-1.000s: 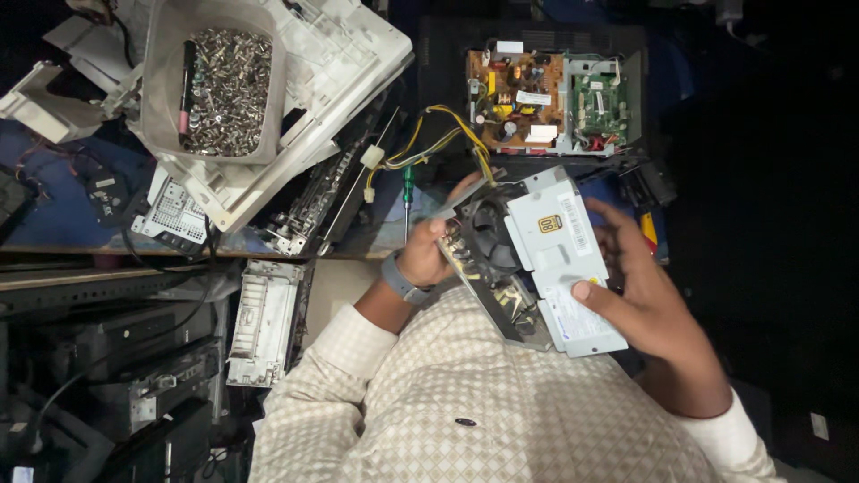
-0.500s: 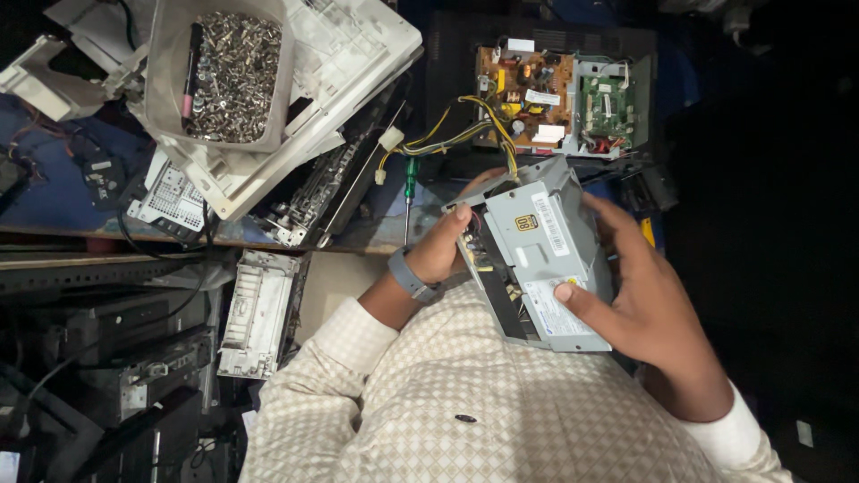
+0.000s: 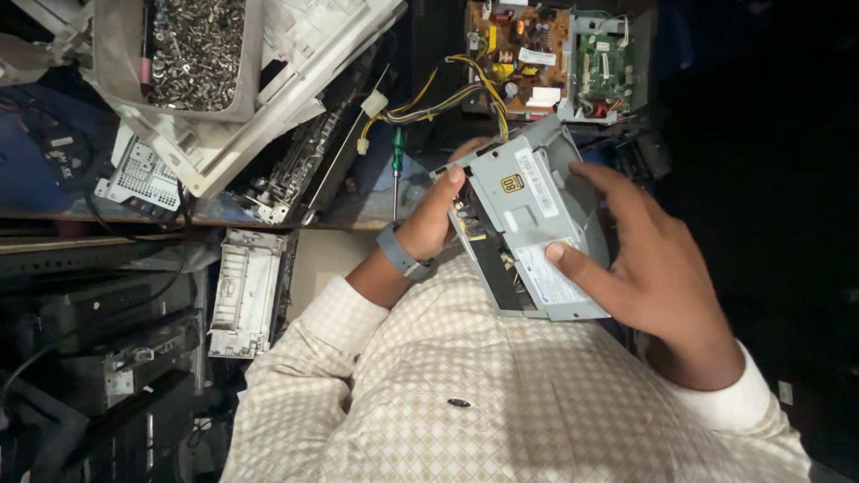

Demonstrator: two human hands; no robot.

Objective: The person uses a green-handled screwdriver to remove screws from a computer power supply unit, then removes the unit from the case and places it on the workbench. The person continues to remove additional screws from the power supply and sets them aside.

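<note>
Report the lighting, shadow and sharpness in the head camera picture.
Head view: light falls brightly on the grey metal drive casing, both hands (left hand, right hand) and the checked shirt; right edge and lower left sink into near-black shadow; the casing looks sharp, no strong glare, slight wide-angle bending at the edges.

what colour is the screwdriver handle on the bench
Green: the screwdriver shows clearly in the head view.

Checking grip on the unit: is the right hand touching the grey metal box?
Touching. The head view shows the right hand spread over the grey metal box, thumb pressed on its white label, fingers lying across the top face.
</note>
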